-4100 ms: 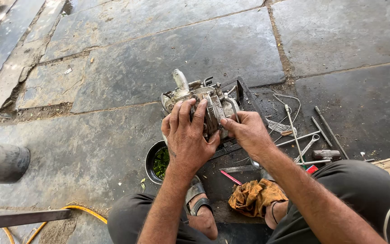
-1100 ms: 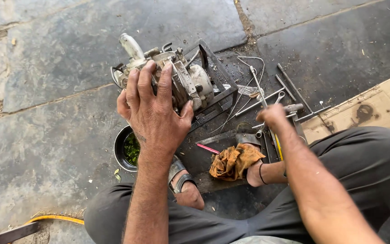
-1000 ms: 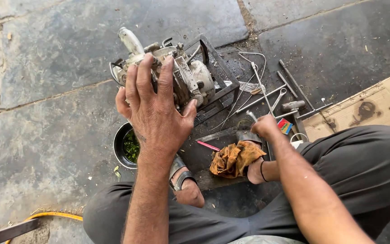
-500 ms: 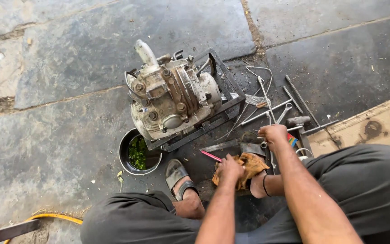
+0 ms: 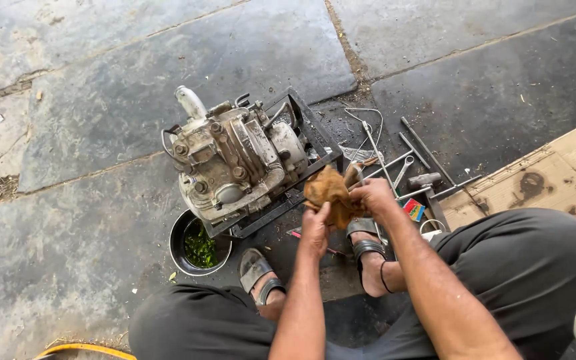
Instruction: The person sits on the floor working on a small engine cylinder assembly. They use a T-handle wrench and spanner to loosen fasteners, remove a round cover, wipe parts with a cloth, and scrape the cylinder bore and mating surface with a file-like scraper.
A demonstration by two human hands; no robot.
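Observation:
A dirty metal engine [image 5: 235,163] sits on a black metal frame [image 5: 315,143] on the stone floor, with no hand on it. Just right of it, both my hands hold a crumpled brown rag [image 5: 327,188] above my feet. My left hand [image 5: 316,227] grips the rag from below. My right hand [image 5: 371,195] closes on its right side, and a small part [image 5: 353,172] pokes out of the rag between the fingers.
A black bowl [image 5: 183,230] with green liquid stands under the engine's near side. Several rods, wrenches and a wire [image 5: 395,157] lie to the right of the frame. A cardboard sheet [image 5: 541,180] lies at the far right. A yellow hose [image 5: 85,349] runs along the bottom left.
My left hand came off the engine and went down to the rag. Both hands have now lifted the rag off the floor, closer to the engine.

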